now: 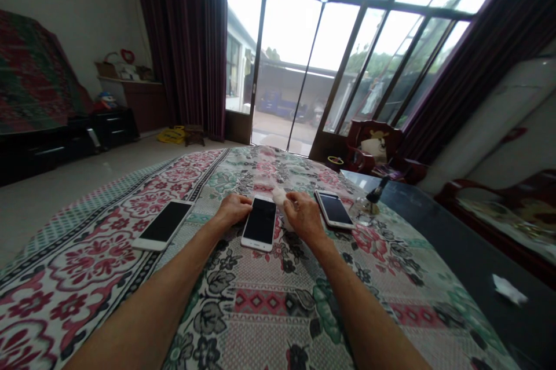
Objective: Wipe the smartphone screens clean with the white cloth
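Note:
A white smartphone (259,225) with a dark screen lies flat on the patterned cloth in front of me. My left hand (233,209) has its fingers closed against that phone's upper left edge. Between the fingers of my right hand (303,213) is a crumpled white tissue (280,196), just off the phone's upper right side. Farther left lies a second white smartphone (163,225), screen up and angled. To the right of my right hand rests another smartphone (334,209) with a pale frame; a darker edge shows beneath it.
A clear glass bottle with a black top (369,208) stands right of the phones. The floral tablecloth (260,323) covers most of the table, and a dark bare tabletop (438,225) shows at right, with a crumpled white paper (509,290) on it. Wooden chairs (373,144) stand beyond.

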Motion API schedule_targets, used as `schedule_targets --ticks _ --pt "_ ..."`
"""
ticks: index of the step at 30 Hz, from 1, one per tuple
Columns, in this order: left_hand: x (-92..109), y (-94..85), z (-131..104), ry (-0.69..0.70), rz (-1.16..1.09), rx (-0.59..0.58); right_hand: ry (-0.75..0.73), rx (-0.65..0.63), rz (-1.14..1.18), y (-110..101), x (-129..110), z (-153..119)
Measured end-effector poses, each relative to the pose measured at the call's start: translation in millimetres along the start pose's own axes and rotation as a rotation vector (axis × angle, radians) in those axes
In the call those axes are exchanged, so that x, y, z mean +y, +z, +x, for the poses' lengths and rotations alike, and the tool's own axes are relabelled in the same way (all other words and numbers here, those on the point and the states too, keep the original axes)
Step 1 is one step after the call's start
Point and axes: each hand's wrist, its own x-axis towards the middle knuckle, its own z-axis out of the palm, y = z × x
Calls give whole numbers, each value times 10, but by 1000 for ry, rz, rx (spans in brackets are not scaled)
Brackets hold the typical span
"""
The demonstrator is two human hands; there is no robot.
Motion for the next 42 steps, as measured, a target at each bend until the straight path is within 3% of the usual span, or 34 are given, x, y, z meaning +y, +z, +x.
schedule_targets --ticks 2,5,11,22,28,35,42 --pt "-19 -45 36 66 235 71 -10 4 -23 -1 -29 -12" --pt "-32 -100 66 91 358 4 -48 -5 -76 8 -106 -55" --pt "-18 -169 46 20 223 -187 -162 -112 -154 94 -203 -141" --pt "-90 -246 78 204 223 -367 -228 -300 -210 190 -210 -194" --pt "-78 -255 55 214 202 -393 -243 -357 -149 206 -183 -99" --pt "-93 -248 80 200 216 -358 -279 -365 -241 288 -163 138" --pt "-97 -232 79 204 199 -373 -432 -393 -202 210 -183 -78"
